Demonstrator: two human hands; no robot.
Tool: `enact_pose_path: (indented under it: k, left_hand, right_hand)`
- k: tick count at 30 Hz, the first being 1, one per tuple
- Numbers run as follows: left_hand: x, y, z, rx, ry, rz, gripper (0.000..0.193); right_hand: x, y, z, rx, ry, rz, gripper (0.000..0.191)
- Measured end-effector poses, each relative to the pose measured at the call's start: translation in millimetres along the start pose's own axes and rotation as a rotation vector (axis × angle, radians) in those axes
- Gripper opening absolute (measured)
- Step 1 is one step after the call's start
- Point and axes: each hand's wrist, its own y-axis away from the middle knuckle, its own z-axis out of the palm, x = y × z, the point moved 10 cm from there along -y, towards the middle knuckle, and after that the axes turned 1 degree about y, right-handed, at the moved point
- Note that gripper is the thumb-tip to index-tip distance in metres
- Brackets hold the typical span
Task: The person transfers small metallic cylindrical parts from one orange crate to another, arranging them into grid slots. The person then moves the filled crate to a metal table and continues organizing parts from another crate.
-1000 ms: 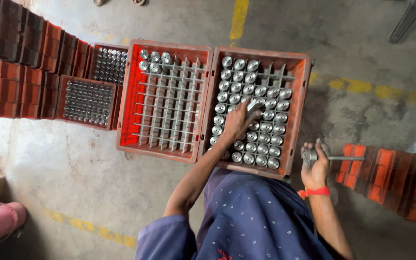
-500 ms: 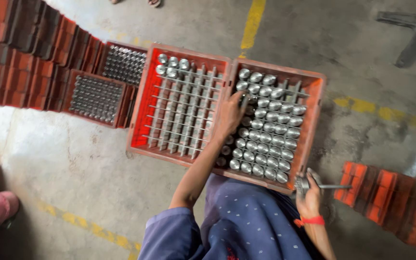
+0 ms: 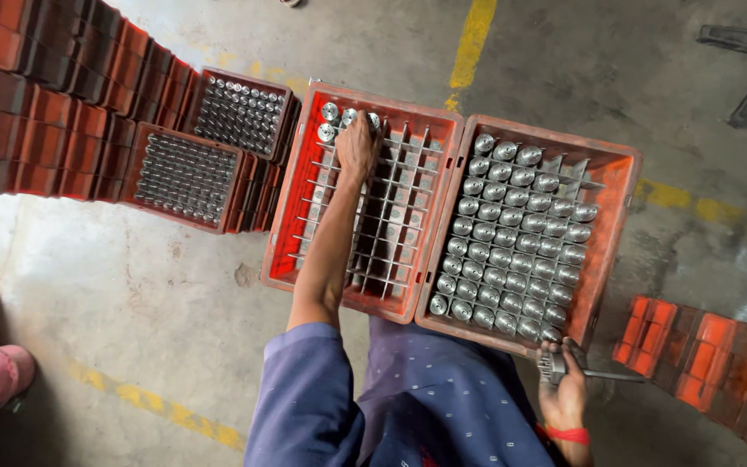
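Left hand (image 3: 358, 145) reaching to far end of nearly empty red crate (image 3: 283, 229), fingers closed over a metal part (image 3: 349, 118) there; right hand (image 3: 564, 393) beside full crate (image 3: 609, 251), gripping metal tool (image 3: 594, 374), kept ready.

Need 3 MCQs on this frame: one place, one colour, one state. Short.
1. Where is the left hand?
A. at the far end of the left crate
B. on the floor
C. on the pink tub

2. What colour are the two crates by the person?
A. blue
B. orange-red
C. green

3. How full is the right crate?
A. empty
B. one piece only
C. most cells filled with metal pieces

Answers:
1 A, the hand rests by the few pieces at the left crate's far end.
2 B, both walls show orange-red.
3 C, silver tops fill most cells.

The right hand grips a metal tool.
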Motion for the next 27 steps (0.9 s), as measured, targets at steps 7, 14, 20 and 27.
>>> enact_pose_path:
  k: [7, 14, 20, 27]
  left_hand:
    - [10.6, 74.1, -105.1, 0.366, 0.389, 0.372, 0.047]
    - [97.8, 222.7, 5.1, -0.331, 1.404, -0.246, 0.032]
    - [168.6, 332.6, 26.4, -0.359, 0.754, 0.144, 0.032]
    - [205.9, 356.7, 41.8, -0.440, 0.604, 0.146, 0.046]
  right_hand:
    - [7.0, 14.8, 7.5, 0.033, 0.089, -0.028, 0.016]
    - [8.7, 8.0, 117.7, -0.166, 0.278, 0.017, 0.013]
    - [-20.7, 33.2, 216.5, -0.388, 0.265, -0.025, 0.013]
    - [-44.6, 55.8, 231.8, -0.484, 0.362, -0.148, 0.013]
